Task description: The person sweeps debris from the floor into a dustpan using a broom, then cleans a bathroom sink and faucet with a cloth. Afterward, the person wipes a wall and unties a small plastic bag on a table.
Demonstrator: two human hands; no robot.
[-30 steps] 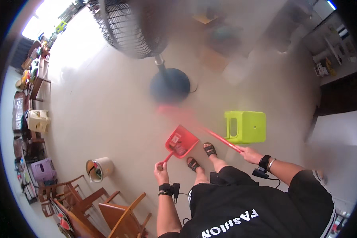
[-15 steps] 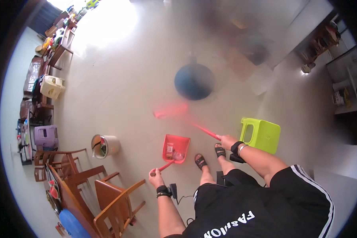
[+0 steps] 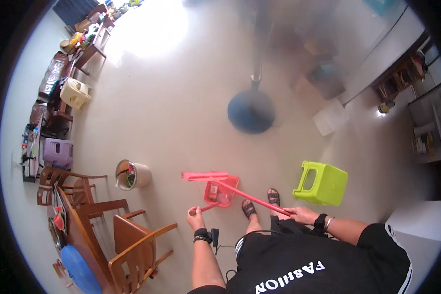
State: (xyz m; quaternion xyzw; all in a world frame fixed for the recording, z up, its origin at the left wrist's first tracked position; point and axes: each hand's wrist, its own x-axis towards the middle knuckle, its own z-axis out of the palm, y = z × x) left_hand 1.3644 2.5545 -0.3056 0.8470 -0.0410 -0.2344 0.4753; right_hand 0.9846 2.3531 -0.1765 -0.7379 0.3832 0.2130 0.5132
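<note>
My left hand (image 3: 196,218) is closed round the short handle of a red dustpan (image 3: 222,198), whose pan sits low over the floor in front of my feet. Some pale litter shows inside the pan. With my right hand (image 3: 302,214) I grip the long handle of a red broom (image 3: 204,176). The broom's head crosses the far edge of the dustpan and sticks out to its left, partly covering it. Whether broom and pan touch, I cannot tell.
A lime-green stool (image 3: 327,184) stands at right, near my right arm. To the left are a waste bin (image 3: 138,175) with rubbish, a wooden chair (image 3: 134,245) and a table (image 3: 85,230). A round blue base with a pole (image 3: 251,111) stands ahead.
The broom has swung back toward me, from the floor beyond the dustpan to over its far edge. My right hand has moved nearer my body. The left hand keeps hold of the dustpan.
</note>
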